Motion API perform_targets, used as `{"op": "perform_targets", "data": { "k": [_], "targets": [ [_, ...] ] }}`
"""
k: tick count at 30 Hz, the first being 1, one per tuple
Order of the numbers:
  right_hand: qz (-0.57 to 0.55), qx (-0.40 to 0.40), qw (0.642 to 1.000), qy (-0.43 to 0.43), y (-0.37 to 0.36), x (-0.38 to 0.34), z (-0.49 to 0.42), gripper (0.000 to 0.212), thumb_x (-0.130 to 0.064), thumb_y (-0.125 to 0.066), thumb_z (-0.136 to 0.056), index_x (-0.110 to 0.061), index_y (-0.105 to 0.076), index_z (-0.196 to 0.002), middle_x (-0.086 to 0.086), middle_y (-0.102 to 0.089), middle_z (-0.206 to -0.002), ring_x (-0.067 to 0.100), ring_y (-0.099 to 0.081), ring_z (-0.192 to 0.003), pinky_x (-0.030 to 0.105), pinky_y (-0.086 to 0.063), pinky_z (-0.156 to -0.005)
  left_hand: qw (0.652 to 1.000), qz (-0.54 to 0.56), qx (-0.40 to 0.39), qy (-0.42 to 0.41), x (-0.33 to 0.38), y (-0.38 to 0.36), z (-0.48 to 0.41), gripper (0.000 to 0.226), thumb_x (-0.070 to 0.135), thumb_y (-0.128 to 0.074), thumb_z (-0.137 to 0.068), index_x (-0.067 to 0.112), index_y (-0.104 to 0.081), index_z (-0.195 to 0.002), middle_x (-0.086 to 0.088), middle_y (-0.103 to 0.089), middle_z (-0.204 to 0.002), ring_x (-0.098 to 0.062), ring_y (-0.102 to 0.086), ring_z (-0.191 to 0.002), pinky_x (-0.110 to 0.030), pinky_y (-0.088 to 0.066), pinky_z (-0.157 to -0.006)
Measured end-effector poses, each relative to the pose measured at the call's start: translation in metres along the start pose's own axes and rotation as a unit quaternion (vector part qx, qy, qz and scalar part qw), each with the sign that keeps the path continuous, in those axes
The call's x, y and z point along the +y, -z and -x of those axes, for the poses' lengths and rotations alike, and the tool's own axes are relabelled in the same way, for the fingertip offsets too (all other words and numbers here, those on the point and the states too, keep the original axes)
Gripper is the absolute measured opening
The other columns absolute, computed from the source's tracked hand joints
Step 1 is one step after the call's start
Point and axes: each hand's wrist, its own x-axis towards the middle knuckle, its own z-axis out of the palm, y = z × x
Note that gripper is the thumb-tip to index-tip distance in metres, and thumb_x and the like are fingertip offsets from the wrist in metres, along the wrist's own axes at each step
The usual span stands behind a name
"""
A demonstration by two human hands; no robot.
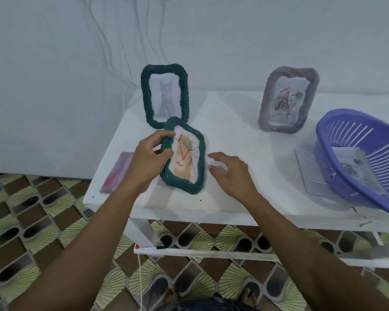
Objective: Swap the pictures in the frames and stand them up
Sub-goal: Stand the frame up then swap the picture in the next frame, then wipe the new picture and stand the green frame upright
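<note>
Seen from above, a person works at a white surface (245, 135) against a pale wall. The left hand (147, 158) holds a green woven frame (201, 153) by its left rim, fingers (166, 134) curled round the edge, with the frame tilted face up near the front left of the surface. Whether its lower edge rests on the surface cannot be told. Inside it is a picture (184, 157) with red and orange marks. The right hand (230, 170) hovers just beside the frame's right rim, its fingers (216, 157) spread and relaxed, holding nothing. A second green frame (165, 97), showing a grey cat sketch, stands upright directly behind, and the held frame's top corner looks very near its base. A grey frame (289, 98) stands further right, near a purple basket (355, 153). A one-sided hold may let the frame swing or slip, and lifting it carelessly could knock over the frame behind.
</note>
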Motion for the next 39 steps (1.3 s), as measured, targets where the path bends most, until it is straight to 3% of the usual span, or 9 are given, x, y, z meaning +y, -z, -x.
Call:
{"op": "perform_targets", "data": {
  "k": [3,7,11,16,19,23,28,32,39],
  "targets": [
    [-0.076,0.025,0.996,-0.031,0.010,-0.004,0.000,0.032,-0.032,-0.061,-0.093,-0.028,-0.061,-0.124,-0.004,-0.067,-0.121,0.011,-0.064,-0.096,0.022,-0.053,-0.082,0.998,0.059,-0.003,0.003,-0.010,-0.018,0.003,0.038,-0.007,-0.051,-0.090,0.021,-0.066,-0.112,0.004,-0.068,-0.118,-0.019,-0.066,-0.108,-0.042,-0.059,-0.084],
    [-0.096,0.055,0.992,-0.058,0.030,0.009,0.001,0.032,-0.026,-0.069,-0.088,-0.028,-0.064,-0.120,-0.009,-0.066,-0.109,0.005,-0.067,-0.074,0.009,-0.050,-0.057,0.997,0.072,-0.031,0.006,-0.023,-0.045,0.003,0.039,-0.005,-0.050,-0.091,0.023,-0.063,-0.115,0.006,-0.066,-0.121,-0.017,-0.064,-0.110,-0.037,-0.059,-0.081],
    [-0.041,0.074,0.992,-0.088,0.046,0.030,0.003,0.035,-0.026,-0.071,-0.087,-0.029,-0.063,-0.121,-0.003,-0.067,-0.116,0.011,-0.066,-0.076,0.020,-0.055,-0.068,0.986,-0.127,-0.094,-0.053,-0.037,-0.057,-0.005,0.041,0.007,-0.060,-0.091,0.027,-0.058,-0.128,0.007,-0.060,-0.128,-0.010,-0.057,-0.112,-0.021,-0.050,-0.095],
    [0.079,0.065,0.993,-0.051,0.045,0.055,0.010,0.037,-0.036,-0.067,-0.088,-0.028,-0.062,-0.124,-0.002,-0.064,-0.121,0.013,-0.054,-0.098,0.034,-0.049,-0.089,0.935,-0.312,-0.113,-0.123,-0.061,-0.062,-0.012,0.044,0.022,-0.062,-0.092,0.020,-0.054,-0.136,-0.002,-0.053,-0.134,-0.017,-0.045,-0.121,-0.035,-0.036,-0.109],
    [0.122,0.075,0.989,-0.044,0.038,0.061,0.012,0.038,-0.041,-0.064,-0.088,-0.029,-0.062,-0.124,-0.001,-0.053,-0.133,0.018,-0.044,-0.116,0.036,-0.039,-0.096,0.923,-0.346,-0.094,-0.139,-0.070,-0.061,-0.010,0.040,0.027,-0.059,-0.094,0.018,-0.057,-0.133,-0.001,-0.049,-0.133,-0.014,-0.040,-0.121,-0.029,-0.035,-0.107],
    [0.133,0.086,0.987,-0.025,0.035,0.065,0.014,0.036,-0.040,-0.062,-0.090,-0.028,-0.063,-0.124,0.000,-0.055,-0.130,0.020,-0.045,-0.113,0.034,-0.035,-0.090,0.915,-0.365,-0.085,-0.148,-0.071,-0.061,-0.006,0.040,0.028,-0.058,-0.095,0.017,-0.057,-0.133,-0.001,-0.047,-0.135,-0.014,-0.039,-0.123,-0.026,-0.034,-0.105],
    [0.134,0.098,0.986,-0.012,0.032,0.070,0.014,0.035,-0.039,-0.061,-0.090,-0.027,-0.064,-0.122,-0.002,-0.058,-0.130,0.020,-0.046,-0.113,0.035,-0.037,-0.090,0.879,-0.444,-0.019,-0.174,-0.066,-0.016,-0.008,0.037,0.033,-0.059,-0.090,0.015,-0.065,-0.122,-0.006,-0.058,-0.132,-0.026,-0.049,-0.122,-0.040,-0.035,-0.105],
    [0.134,0.111,0.985,-0.008,0.030,0.073,0.014,0.034,-0.039,-0.062,-0.090,-0.026,-0.065,-0.121,-0.001,-0.059,-0.129,0.021,-0.047,-0.112,0.039,-0.039,-0.091,0.850,-0.509,0.058,-0.120,-0.075,0.053,-0.010,0.046,0.041,-0.048,-0.084,0.014,-0.069,-0.115,-0.010,-0.062,-0.127,-0.032,-0.054,-0.120,-0.047,-0.037,-0.103],
    [0.146,0.102,0.984,0.005,0.029,0.083,0.009,0.035,-0.042,-0.060,-0.090,-0.027,-0.064,-0.121,0.000,-0.061,-0.128,0.026,-0.052,-0.114,0.039,-0.037,-0.095,0.839,-0.536,-0.016,-0.096,-0.089,0.082,0.003,0.071,0.058,-0.039,-0.085,0.014,-0.048,-0.141,-0.014,-0.043,-0.149,-0.033,-0.041,-0.135,-0.046,-0.036,-0.109]
  ]
}}
